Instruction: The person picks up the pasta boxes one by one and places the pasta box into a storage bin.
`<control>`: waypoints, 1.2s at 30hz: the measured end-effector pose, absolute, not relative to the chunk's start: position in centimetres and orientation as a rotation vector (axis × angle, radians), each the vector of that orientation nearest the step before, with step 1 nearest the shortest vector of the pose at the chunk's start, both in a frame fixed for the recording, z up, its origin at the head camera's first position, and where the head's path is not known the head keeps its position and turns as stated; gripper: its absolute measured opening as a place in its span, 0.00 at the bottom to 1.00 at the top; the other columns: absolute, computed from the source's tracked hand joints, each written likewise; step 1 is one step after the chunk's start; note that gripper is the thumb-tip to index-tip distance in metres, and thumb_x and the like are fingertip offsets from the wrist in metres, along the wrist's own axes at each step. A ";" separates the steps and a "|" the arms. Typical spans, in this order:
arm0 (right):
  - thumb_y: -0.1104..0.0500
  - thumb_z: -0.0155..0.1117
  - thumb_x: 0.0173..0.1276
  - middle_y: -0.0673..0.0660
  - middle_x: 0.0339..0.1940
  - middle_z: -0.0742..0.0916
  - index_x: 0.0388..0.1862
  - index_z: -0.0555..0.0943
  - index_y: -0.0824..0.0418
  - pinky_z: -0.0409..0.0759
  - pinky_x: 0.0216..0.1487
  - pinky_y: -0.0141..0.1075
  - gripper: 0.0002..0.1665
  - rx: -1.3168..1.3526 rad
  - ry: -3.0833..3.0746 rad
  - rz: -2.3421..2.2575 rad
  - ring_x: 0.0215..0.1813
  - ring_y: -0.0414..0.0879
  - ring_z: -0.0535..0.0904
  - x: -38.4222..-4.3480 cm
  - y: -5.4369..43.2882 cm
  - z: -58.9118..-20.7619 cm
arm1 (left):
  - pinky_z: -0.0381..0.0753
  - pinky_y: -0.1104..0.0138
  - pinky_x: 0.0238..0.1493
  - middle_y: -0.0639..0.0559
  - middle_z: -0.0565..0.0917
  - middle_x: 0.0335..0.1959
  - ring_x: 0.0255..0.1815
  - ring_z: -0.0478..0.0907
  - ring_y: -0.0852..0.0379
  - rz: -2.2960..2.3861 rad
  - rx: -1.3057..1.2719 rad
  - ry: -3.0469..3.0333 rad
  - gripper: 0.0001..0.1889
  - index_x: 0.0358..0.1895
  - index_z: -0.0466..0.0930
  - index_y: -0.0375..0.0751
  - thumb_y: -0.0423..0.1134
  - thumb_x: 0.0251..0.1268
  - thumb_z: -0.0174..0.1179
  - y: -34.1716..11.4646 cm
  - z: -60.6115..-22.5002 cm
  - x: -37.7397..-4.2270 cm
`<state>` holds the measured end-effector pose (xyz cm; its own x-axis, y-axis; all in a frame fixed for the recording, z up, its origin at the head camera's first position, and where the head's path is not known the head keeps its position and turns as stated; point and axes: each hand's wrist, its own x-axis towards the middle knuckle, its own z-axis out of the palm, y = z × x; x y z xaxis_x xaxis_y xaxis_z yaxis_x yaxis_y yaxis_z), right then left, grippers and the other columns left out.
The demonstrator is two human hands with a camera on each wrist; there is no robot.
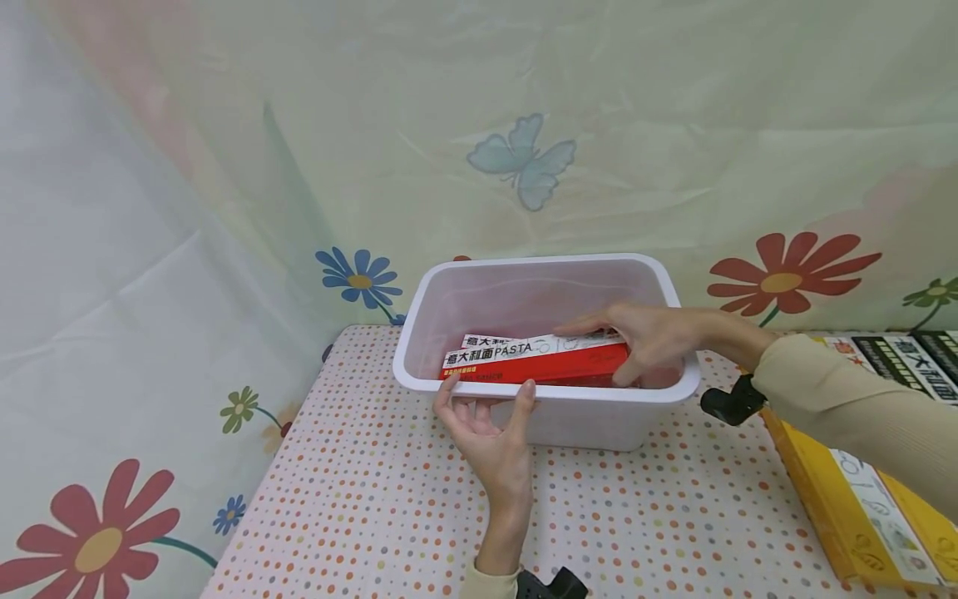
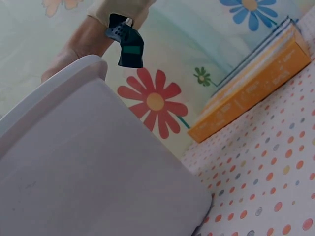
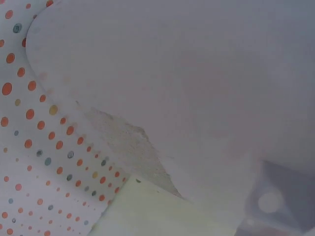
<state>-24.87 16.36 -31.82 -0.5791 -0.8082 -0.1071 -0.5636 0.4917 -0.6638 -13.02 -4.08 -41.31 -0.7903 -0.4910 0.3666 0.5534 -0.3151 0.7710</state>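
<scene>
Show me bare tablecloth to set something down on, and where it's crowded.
Free: white polka-dot tablecloth left of the white plastic bin, and between the left hand and yellow cardboard box. Crowded: the bin, with red-and-white cardboard pasta boxes and the right hand inside.

Left hand [image 1: 490,441] grips the bin [image 1: 591,423] by its rim; right hand [image 1: 649,334] holds a red box [image 1: 565,364] inside; yellow box [image 1: 819,507] at right.

The long red-and-white cardboard box [image 1: 557,366] reads "意大利面PASTA" in black on white; smaller yellow characters beneath are unclear. A second white-edged rectangular box [image 1: 485,341] behind it shows "意大利". Lettering on the flat black-and-white packaging [image 1: 909,363] cannot be made out.
</scene>
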 end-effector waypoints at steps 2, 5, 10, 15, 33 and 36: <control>0.67 0.75 0.52 0.59 0.76 0.76 0.79 0.69 0.63 0.76 0.71 0.53 0.52 -1.136 2.325 -0.823 0.70 0.54 0.72 -24.9 16.4 -31.9 | 0.91 0.49 0.55 0.38 0.62 0.77 0.72 0.63 0.24 -2.124 -0.085 -1.284 0.45 0.74 0.50 0.39 0.24 0.61 0.72 -4.1 -41.3 -13.0; 0.67 0.75 0.51 0.59 0.76 0.76 0.79 0.69 0.62 0.76 0.70 0.51 0.52 -1.131 2.316 -0.824 0.69 0.53 0.72 -25.0 16.3 -31.9 | 0.91 0.49 0.54 0.40 0.62 0.77 0.72 0.63 0.23 -2.123 -0.087 -1.281 0.45 0.74 0.50 0.39 0.23 0.60 0.72 -4.2 -41.3 -13.0; 0.65 0.77 0.51 0.60 0.75 0.77 0.78 0.71 0.64 0.77 0.68 0.47 0.52 -1.142 2.318 -0.826 0.68 0.53 0.73 -25.2 16.2 -31.9 | 0.91 0.49 0.54 0.39 0.62 0.77 0.72 0.63 0.23 -2.124 -0.086 -1.278 0.45 0.73 0.50 0.39 0.24 0.60 0.72 -4.3 -41.2 -13.0; 0.64 0.79 0.51 0.62 0.75 0.77 0.77 0.71 0.65 0.77 0.69 0.50 0.52 -1.141 2.299 -0.836 0.69 0.55 0.73 -25.3 16.0 -31.8 | 0.90 0.48 0.55 0.40 0.62 0.77 0.72 0.62 0.23 -2.133 -0.087 -1.272 0.44 0.73 0.50 0.40 0.24 0.61 0.72 -4.4 -41.2 -13.0; 0.58 0.84 0.52 0.62 0.75 0.77 0.78 0.70 0.64 0.73 0.74 0.58 0.54 -1.118 2.277 -0.812 0.72 0.57 0.72 -25.6 16.4 -31.9 | 0.91 0.49 0.54 0.39 0.61 0.77 0.72 0.62 0.23 -2.155 -0.085 -1.273 0.44 0.73 0.50 0.39 0.24 0.61 0.71 -4.2 -41.3 -13.2; 0.58 0.84 0.52 0.63 0.76 0.76 0.78 0.70 0.65 0.72 0.75 0.60 0.54 -1.109 2.262 -0.819 0.73 0.59 0.72 -25.7 16.5 -31.9 | 0.91 0.49 0.55 0.40 0.62 0.77 0.72 0.63 0.24 -2.152 -0.078 -1.284 0.45 0.73 0.50 0.39 0.24 0.61 0.72 -4.2 -41.3 -13.2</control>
